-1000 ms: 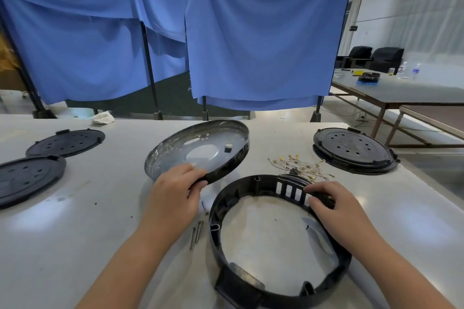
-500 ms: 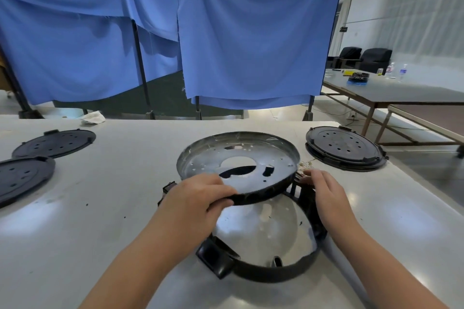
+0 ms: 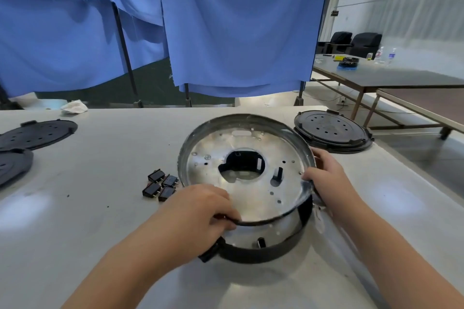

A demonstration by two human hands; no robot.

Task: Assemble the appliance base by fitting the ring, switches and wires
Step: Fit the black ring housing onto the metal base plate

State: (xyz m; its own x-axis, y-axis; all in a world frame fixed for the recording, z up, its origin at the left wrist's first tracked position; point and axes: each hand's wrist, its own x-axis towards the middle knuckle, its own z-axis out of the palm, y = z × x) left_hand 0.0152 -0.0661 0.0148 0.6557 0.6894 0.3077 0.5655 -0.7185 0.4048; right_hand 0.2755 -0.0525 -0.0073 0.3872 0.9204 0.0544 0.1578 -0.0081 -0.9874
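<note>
A round metal plate with a cut-out centre is held tilted over the black plastic ring, which lies on the white table. My left hand grips the plate's near rim, thumb on top. On the plate's right rim my right hand holds on, its thumb curled over the edge. The plate's near edge sits above the ring, its far edge raised. Several small black switches lie on the table just left of the plate. The wires are hidden.
A black perforated base cover sits at the far right of the table. Two more black covers lie at the far left. A crumpled white cloth rests at the table's back edge. Blue curtains hang behind.
Both hands now hold the metal plate; my right hand left the ring for the plate's right rim. The plate has come over the ring. The switches have come into view.
</note>
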